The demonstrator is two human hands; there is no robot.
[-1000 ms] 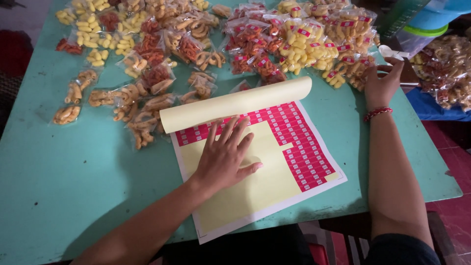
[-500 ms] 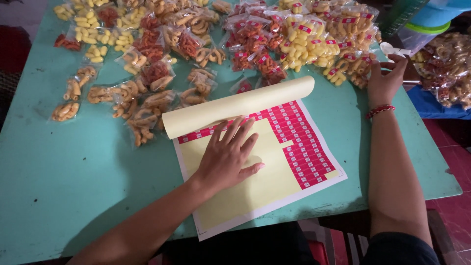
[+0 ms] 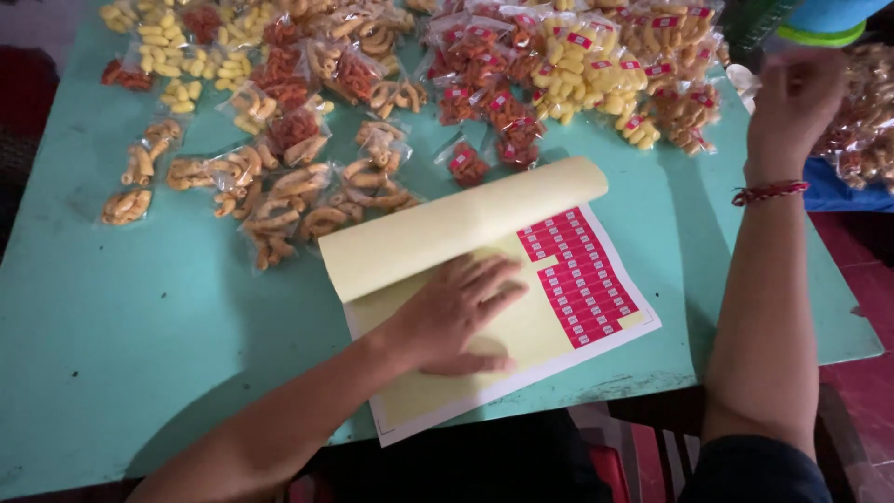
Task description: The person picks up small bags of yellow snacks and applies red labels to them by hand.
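A sheet of pink stickers (image 3: 521, 317) on yellow backing is laid near the front edge of the turquoise desk (image 3: 140, 326), slightly turned so that one corner points toward the desk's right front corner. Its far part is covered by a curled yellow sheet (image 3: 456, 228), which is rolled over from the far side and lies across the sticker sheet. The remaining pink stickers (image 3: 577, 275) are seen in a block on the right part of the sheet; the rest of the backing is bare yellow.

The left hand (image 3: 456, 312) is pressed flat on the bare yellow backing, fingers spread and extended toward the stickers, with the fingertips just beside the pink block and under the edge of the curled sheet. Nothing is gripped by it.

The right hand (image 3: 796, 98) is raised near the far right corner of the desk, blurred; whether anything is held in it cannot be told. A red bracelet (image 3: 768, 193) is worn on its wrist.

Small clear bags of orange, red and yellow snacks (image 3: 298, 140) are spread over the far left part of the desk, and labelled bags (image 3: 577, 74) are piled toward the far right.
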